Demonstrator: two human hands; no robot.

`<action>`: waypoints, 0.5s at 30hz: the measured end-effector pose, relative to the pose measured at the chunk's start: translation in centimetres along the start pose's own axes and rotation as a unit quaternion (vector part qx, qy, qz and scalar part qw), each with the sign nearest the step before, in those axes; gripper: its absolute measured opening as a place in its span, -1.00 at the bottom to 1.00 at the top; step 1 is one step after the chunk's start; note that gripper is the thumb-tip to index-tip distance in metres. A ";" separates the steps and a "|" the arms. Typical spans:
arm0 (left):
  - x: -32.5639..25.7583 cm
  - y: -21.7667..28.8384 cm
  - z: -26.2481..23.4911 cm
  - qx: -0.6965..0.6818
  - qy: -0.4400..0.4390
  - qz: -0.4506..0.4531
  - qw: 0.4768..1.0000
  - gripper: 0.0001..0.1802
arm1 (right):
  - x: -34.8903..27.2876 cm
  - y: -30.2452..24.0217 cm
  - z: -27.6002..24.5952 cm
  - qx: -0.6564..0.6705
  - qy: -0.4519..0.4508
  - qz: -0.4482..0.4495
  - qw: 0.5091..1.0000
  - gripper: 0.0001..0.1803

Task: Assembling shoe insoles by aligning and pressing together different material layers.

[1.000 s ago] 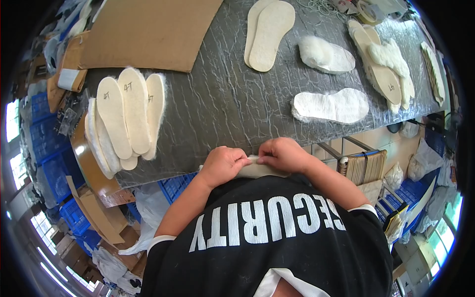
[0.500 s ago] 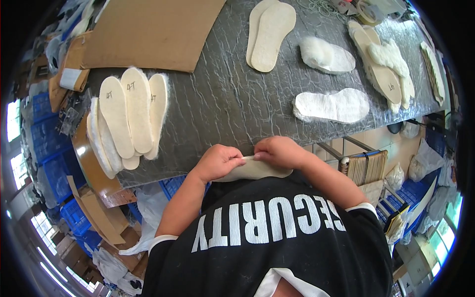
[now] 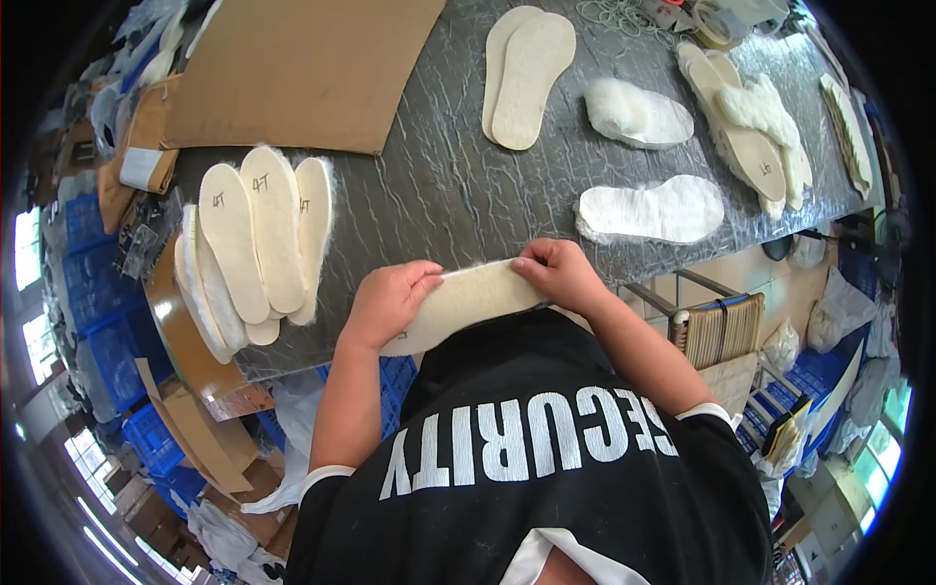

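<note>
A cream felt insole (image 3: 476, 298) with a fuzzy far edge is held sideways at the table's near edge, close to my body. My left hand (image 3: 388, 300) pinches its far edge near the left part, thumb on the felt face. My right hand (image 3: 564, 275) grips the same edge at the right end, fingers curled behind it. To the left lies a fanned group of several insoles (image 3: 234, 244), felt side up with fleece rims. Right of my hands a white fleecy insole (image 3: 651, 209) lies fluffy side up.
A brown cardboard sheet (image 3: 302, 73) covers the table's far left. Two plain insoles (image 3: 531, 83) lie at the far middle. A folded fleece piece (image 3: 639, 114) and stacked fleece insoles (image 3: 746, 127) are at the right. Below the table's right edge stands a woven-seat stool (image 3: 721, 330).
My hands have moved apart and slightly away from my body. The insole is now stretched out flatter between them, with more of its felt face showing.
</note>
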State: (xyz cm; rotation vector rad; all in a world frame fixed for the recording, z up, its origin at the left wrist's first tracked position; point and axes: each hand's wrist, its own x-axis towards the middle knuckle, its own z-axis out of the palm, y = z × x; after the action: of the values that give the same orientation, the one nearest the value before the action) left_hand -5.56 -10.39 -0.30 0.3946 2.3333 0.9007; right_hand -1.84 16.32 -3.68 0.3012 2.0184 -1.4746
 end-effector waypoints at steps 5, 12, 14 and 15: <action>-0.2 -0.2 1.6 0.268 0.134 0.081 0.951 -0.33 | 0.4 -0.6 0.6 -0.210 0.123 -0.060 0.968 -0.58; 0.4 -1.2 4.0 0.287 0.073 0.131 0.946 0.18 | 0.3 0.1 3.6 -0.487 0.102 -0.333 0.801 0.05; 0.6 -1.4 4.1 0.278 0.068 0.117 0.951 0.22 | 0.9 -0.1 3.8 -0.519 0.072 -0.293 0.799 0.07; 1.0 -1.4 4.1 0.289 0.078 0.117 0.947 0.22 | 1.0 -0.3 3.7 -0.518 0.063 -0.281 0.805 0.08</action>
State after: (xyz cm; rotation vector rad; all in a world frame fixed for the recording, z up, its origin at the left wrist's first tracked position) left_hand -3.88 -8.85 -4.10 0.8818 2.7173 0.3302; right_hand -1.54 12.66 -4.79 -0.7291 2.8192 -0.3929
